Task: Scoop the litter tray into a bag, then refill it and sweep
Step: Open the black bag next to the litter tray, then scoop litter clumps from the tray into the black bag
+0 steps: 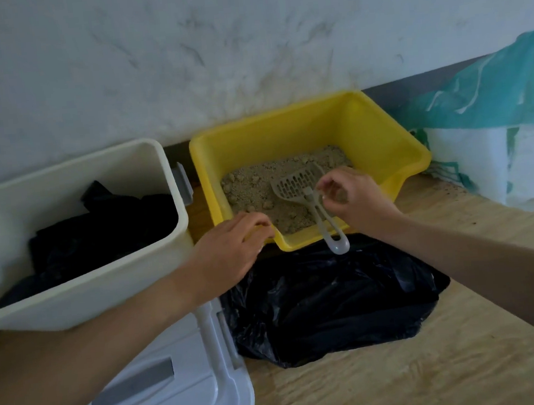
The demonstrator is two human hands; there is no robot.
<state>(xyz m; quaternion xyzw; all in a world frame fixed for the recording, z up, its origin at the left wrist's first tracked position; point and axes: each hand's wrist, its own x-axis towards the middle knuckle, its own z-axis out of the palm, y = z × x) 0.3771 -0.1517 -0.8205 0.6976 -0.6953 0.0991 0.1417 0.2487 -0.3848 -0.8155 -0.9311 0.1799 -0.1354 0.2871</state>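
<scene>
Wooden floor point(438, 365) below a scuffed wall: my left hand point(228, 251) curls over the near rim of the yellow litter tray point(299, 111), I judge to steady it. My right hand point(353, 194) hovers curled at the neck of the scoop point(296, 183); pinching or not, I cannot tell. The black bag point(333, 300) lies just before the tray's lip with open room, though the cream bin point(73, 302) crowds the left.

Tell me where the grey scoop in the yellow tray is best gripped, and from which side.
Grip the scoop by its looped handle, from the near side: it overhangs the front rim of the yellow tray, clear of the litter its slotted head lies on.
</scene>
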